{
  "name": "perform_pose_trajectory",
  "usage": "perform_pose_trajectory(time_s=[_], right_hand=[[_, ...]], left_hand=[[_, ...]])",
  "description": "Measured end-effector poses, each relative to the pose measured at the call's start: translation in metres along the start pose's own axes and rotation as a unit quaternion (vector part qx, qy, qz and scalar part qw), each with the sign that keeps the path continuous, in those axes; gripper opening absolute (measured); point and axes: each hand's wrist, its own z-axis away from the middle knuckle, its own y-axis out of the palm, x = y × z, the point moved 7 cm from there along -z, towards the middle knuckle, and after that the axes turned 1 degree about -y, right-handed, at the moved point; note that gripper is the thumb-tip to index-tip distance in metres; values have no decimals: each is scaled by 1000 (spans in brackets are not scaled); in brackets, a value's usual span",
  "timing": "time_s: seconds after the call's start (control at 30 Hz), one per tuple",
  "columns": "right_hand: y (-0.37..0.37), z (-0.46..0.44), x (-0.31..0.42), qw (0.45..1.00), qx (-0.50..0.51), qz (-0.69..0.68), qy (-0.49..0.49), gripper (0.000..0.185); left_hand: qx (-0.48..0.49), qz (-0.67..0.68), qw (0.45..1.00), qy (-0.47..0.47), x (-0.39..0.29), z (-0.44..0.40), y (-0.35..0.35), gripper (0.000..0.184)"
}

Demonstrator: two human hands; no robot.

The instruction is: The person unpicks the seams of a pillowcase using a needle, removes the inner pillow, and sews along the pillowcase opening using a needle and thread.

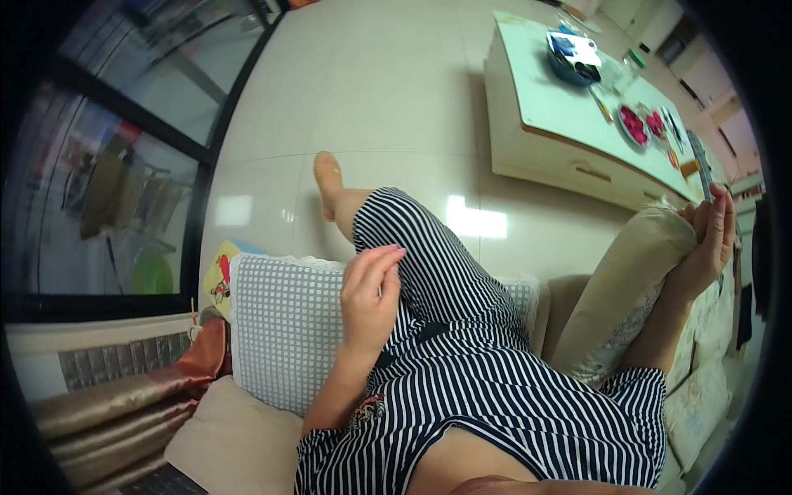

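Observation:
My left hand is raised above my striped lap, to the left of the bent leg. Its fingers are curled with the tips drawn together in a pinch; whatever is between them, if anything, is too small to make out. My right hand is held out at the far right beside a beige cushion, close to the cushion's frilled top corner. Thumb and fingers there are pressed together at the tips, and I cannot make out what they hold. Black-and-white striped clothing covers my body and leg.
A white coffee table at the upper right bears a blue basin, a green-lidded jar and a dish of dark pink pieces. A checked seat cover and a beige pillow lie left. Dark-framed glass doors stand beyond.

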Motion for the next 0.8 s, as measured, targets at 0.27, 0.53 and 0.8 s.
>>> perform_pose_trajectory(time_s=[0.27, 0.53, 0.8], right_hand=[[110, -19, 109, 896, 159, -372, -182, 24], [200, -26, 119, 684, 377, -608, -142, 19], [280, 1, 58, 597, 437, -673, -3, 19]], left_hand=[[-53, 5, 999, 6, -7, 12, -32, 21], [-288, -137, 947, 36, -24, 17, -115, 48], [-320, -69, 944, -46, 3, 117, -150, 43]])
